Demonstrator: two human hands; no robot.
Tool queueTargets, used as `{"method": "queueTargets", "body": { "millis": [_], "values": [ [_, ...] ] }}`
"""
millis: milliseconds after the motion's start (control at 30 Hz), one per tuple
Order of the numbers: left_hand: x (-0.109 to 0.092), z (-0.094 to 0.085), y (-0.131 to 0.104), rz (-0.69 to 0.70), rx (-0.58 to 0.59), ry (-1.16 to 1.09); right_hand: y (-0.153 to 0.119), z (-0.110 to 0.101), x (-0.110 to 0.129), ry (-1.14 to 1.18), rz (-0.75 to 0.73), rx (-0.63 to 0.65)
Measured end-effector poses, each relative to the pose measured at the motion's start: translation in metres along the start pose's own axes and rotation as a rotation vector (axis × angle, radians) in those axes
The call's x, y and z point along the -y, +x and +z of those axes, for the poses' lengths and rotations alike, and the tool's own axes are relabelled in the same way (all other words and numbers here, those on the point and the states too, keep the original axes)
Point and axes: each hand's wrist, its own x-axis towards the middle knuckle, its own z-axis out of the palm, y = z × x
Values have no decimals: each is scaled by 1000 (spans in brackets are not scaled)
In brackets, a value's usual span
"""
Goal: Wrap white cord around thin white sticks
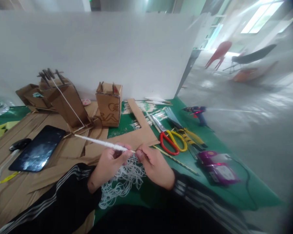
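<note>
A thin wooden stick wound with white string (pixel 104 143) points up and left from between my hands. My left hand (pixel 113 159) is closed around its wrapped part near the right end. At that bare end, the fingers of my right hand (pixel 153 164) are pinched together on the stick's tip. A loose heap of white string (pixel 123 182) lies on the green table just below both hands. The stick's far tip reaches toward the foot of a cardboard model (pixel 68 100), which has a white string running down its front.
Red-and-yellow scissors (pixel 169 143), pliers (pixel 191 138) and a purple box (pixel 218 167) lie to the right, with a glue gun (pixel 197 113) beyond. A cardboard box (pixel 108 105) stands behind a cardboard strip (pixel 141 133). A dark tablet (pixel 37 148) lies on cardboard at left.
</note>
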Motion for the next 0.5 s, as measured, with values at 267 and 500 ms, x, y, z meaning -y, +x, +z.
{"method": "queueTargets", "body": {
  "millis": [267,500],
  "values": [
    [-2,0,0,-2,0,16,0,0,0,-2,0,-6],
    [-1,0,-1,-4,-5,7,0,-1,1,6,4,-23]
  ]
}}
